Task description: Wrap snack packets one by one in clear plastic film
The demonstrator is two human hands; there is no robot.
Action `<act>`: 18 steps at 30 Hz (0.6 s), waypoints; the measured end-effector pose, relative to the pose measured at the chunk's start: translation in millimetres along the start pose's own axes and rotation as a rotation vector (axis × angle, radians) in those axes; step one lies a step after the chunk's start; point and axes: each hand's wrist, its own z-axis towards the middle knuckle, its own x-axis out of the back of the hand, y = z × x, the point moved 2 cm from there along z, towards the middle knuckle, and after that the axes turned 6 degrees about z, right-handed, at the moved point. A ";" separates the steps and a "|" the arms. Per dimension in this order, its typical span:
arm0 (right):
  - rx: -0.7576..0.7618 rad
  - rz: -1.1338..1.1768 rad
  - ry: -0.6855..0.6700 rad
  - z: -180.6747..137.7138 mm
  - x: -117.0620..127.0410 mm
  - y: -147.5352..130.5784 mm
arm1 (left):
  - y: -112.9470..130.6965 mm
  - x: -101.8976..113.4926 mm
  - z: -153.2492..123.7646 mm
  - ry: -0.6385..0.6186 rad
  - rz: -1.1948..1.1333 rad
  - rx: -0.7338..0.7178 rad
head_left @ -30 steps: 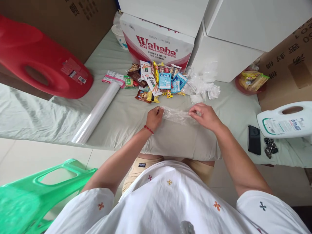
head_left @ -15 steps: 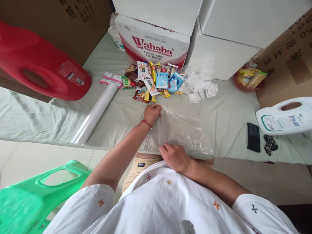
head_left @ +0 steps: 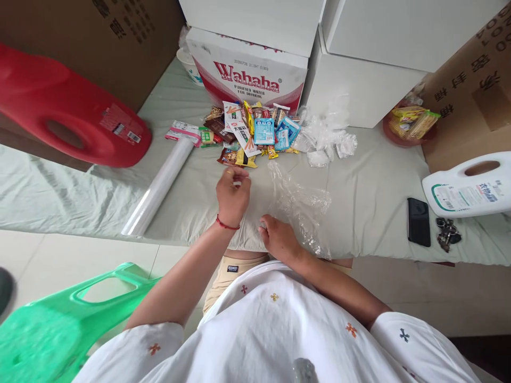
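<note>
Head view: right hand (head_left: 279,239) is pinching the near edge of the film (head_left: 301,202) lying crumpled on the sheet (head_left: 359,186) before the snacks (head_left: 255,133), left hand (head_left: 232,194) is hovering curled, grip unclear, and the film, seemingly light, limp and clingy, is best taken by its edges.

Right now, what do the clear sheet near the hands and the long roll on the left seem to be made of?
The clear sheet, its near edge at the right hand, looks like thin plastic film: transparent, glossy, wrinkled, the cloth visible through it. The long roll seems to be similar film wound tight: milky white, smooth, softly shiny; its core is not visible.
</note>
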 end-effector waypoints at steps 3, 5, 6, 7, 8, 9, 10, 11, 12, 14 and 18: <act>0.016 -0.081 -0.015 1.8 0.8 -3.7 | 5.3 -7.4 -13.9 -0.274 0.044 0.070; 0.019 -0.131 -0.028 1.7 0.2 -6.9 | 0.8 -19.5 -19.8 -0.427 0.114 0.138; 0.021 -0.150 -0.032 1.2 -0.5 -8.3 | -3.0 -26.0 -21.8 -0.490 0.149 0.159; 0.025 -0.162 -0.034 0.5 -1.5 -9.6 | -7.4 -32.0 -23.2 -0.538 0.179 0.172; 0.031 -0.169 -0.034 -0.5 -2.8 -10.6 | -11.8 -36.8 -24.0 -0.567 0.205 0.179; 0.038 -0.172 -0.036 -1.8 -4.6 -11.4 | -15.8 -39.8 -24.3 -0.568 0.228 0.180; 0.046 -0.173 -0.041 -3.2 -6.8 -11.8 | -18.7 -40.6 -24.0 -0.530 0.248 0.173; 0.055 -0.176 -0.048 -4.6 -9.3 -12.1 | -19.9 -39.0 -23.6 -0.454 0.266 0.155; 0.067 -0.180 -0.060 -5.8 -12.0 -12.3 | -19.0 -35.3 -23.4 -0.346 0.283 0.126; 0.099 -0.190 -0.087 -7.4 -17.4 -12.7 | -10.8 -24.4 -26.5 -0.130 0.297 0.047; 0.158 -0.164 -0.161 -5.1 -25.8 -14.4 | 18.0 -17.0 -44.9 -0.190 0.164 -0.076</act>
